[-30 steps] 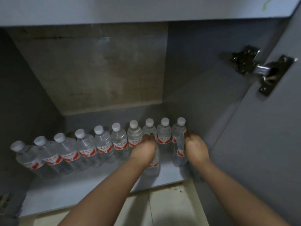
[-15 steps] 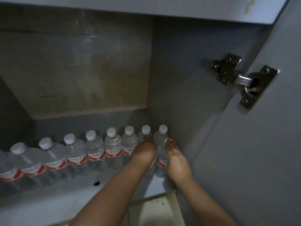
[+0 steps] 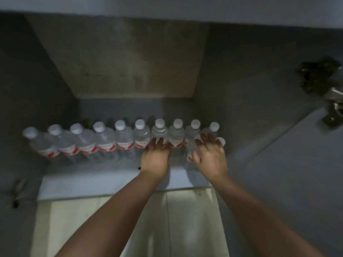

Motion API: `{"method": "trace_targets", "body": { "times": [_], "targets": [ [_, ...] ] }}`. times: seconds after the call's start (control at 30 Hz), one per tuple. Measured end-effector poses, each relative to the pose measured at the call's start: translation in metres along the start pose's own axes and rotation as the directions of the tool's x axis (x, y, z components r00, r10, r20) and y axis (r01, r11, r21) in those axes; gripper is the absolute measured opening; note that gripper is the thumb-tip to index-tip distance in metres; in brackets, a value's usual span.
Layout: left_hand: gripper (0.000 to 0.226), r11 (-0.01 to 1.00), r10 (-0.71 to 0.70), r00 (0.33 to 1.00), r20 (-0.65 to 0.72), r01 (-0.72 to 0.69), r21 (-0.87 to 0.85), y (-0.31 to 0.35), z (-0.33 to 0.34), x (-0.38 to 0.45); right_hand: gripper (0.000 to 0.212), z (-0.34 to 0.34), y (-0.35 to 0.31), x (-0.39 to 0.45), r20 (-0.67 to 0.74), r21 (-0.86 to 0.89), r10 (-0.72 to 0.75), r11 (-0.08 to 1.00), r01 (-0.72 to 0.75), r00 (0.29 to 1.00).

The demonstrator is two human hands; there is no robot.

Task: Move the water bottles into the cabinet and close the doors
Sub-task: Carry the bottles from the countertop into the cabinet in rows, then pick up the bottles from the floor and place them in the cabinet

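Water bottles: upright in one tight row along the back of the cabinet floor, caps up, shoulders touching.
Front bottles: two stand just ahead of the row at its right end, under the right hand; one cap shows past the fingers.
Right grip: fingers spread over those front bottles, not curled round any.
Left grip: the left hand is flat, with straight fingers against the row's labels.
Risk: a hard push likely topples neighbours along the packed row.
Door risk: bottles left too far forward may block the right door at its hinge.
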State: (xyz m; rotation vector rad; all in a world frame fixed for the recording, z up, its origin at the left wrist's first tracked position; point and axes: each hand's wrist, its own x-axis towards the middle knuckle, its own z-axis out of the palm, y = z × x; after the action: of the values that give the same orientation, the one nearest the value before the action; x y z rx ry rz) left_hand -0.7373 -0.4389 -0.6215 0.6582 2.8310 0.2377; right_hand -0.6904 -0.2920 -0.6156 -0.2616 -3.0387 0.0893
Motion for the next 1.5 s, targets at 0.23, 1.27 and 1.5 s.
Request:
{"method": "trace_targets", "body": {
  "times": [0.23, 1.27, 1.5],
  "targets": [
    [0.044, 0.945, -0.311, 0.938, 0.153, 0.322, -0.053, -0.075, -0.045, -0.116, 0.051, -0.044, -0.108, -0.028, 0.244, 0.017, -0.222, 0.974, 0.225, 0.944],
    [0.051, -0.62, -0.675, -0.313, 0.668, 0.731, -0.284, 0.113, -0.016, -0.818, 0.054, -0.206, -0.359, -0.549, 0.658, 0.22, -0.716, -0.112, 0.969, -0.232],
    [0.052, -0.808, -0.549, -0.444, 0.708, 0.497, -0.315, 0.14, 0.03, -0.89, 0.051, -0.184, -0.397, -0.668, 0.652, 0.278, -0.59, -0.398, 0.874, -0.476]
  ]
}}
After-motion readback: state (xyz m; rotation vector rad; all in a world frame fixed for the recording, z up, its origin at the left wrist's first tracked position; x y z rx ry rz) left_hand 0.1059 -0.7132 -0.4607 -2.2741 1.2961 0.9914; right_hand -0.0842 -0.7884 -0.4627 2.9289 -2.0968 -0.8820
